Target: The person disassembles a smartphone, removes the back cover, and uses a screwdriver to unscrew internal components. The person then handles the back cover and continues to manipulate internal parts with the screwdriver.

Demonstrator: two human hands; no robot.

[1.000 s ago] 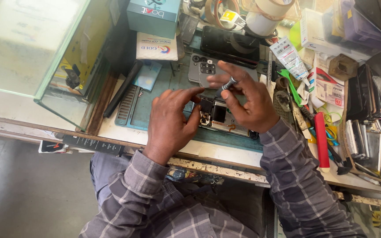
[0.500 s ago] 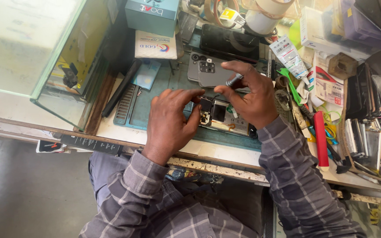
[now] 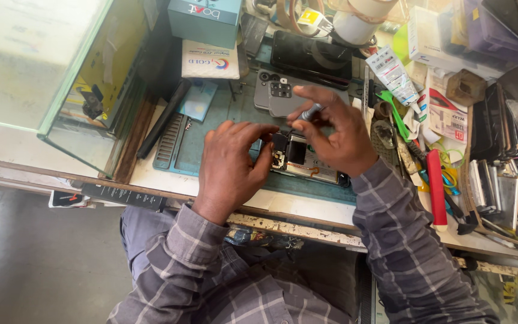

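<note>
An opened phone (image 3: pixel 304 161) with its inner parts bare lies on a teal work mat (image 3: pixel 223 138). My left hand (image 3: pixel 230 163) rests on the phone's left end, its fingers steadying it. A small grey screwdriver (image 3: pixel 310 112) is pinched in my right hand (image 3: pixel 338 135), the tip pointing down at the phone's upper corner. Just behind my hands lies a grey back cover (image 3: pixel 280 96) with camera holes.
A dark phone (image 3: pixel 310 55) lies face up at the back. A glass case (image 3: pixel 61 72) stands at the left. A teal box (image 3: pixel 205 19), a white packet (image 3: pixel 210 60), tape rolls (image 3: pixel 355 18) and cluttered tools with a red handle (image 3: pixel 436 186) crowd the back and right.
My two hands have stayed on the opened phone, with the screwdriver shifting slightly in my right hand. The view has moved a little.
</note>
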